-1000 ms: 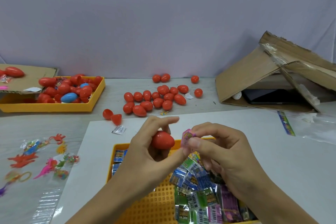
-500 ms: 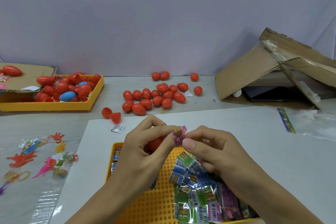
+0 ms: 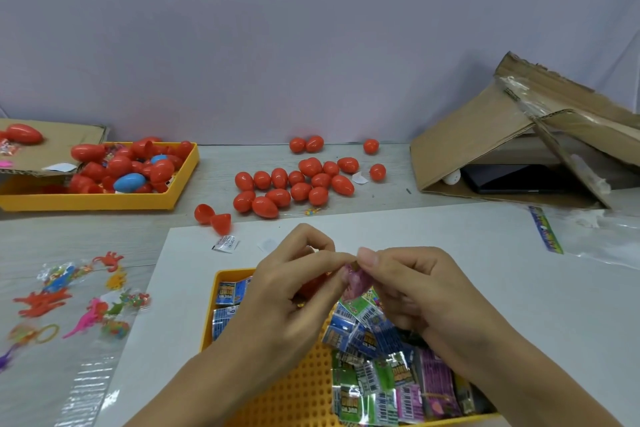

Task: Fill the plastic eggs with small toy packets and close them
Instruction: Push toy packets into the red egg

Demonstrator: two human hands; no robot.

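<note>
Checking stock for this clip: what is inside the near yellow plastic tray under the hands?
The near yellow tray holds a heap of small printed toy packets, blue, green and purple. The hands cover its far middle, so anything there is hidden.

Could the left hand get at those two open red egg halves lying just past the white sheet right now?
Probably not at once. The way to the egg halves looks free, with only a small wrapper near it, but the left hand is busy: it holds a red egg and pinches a pink packet with the right hand.
</note>
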